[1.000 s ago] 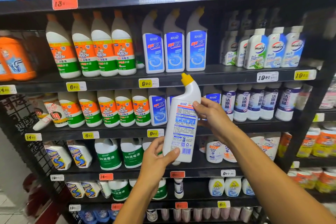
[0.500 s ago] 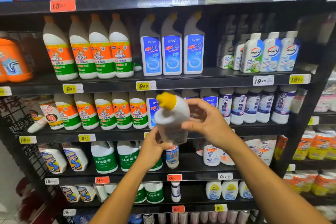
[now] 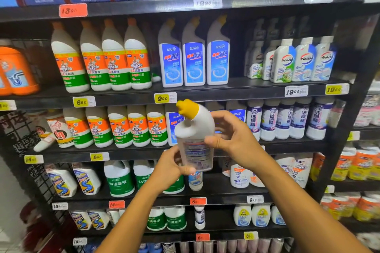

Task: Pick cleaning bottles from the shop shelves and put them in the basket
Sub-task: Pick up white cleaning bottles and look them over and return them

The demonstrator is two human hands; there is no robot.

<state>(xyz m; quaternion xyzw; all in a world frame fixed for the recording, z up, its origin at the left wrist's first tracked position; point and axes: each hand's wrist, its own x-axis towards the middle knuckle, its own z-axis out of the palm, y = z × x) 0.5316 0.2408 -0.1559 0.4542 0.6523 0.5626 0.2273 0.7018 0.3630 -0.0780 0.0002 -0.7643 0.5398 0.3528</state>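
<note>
The white cleaning bottle (image 3: pixel 194 139) has a yellow angled cap pointing toward ten o'clock. It tilts toward the camera, back label facing out (print too blurred to read), in mid-air before the black shelves (image 3: pixel 267 90), at frame centre.

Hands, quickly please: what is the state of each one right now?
Left hand: closed, gripping the lower end of the white bottle.
Right hand: closed, gripping the same bottle at its middle.
</note>
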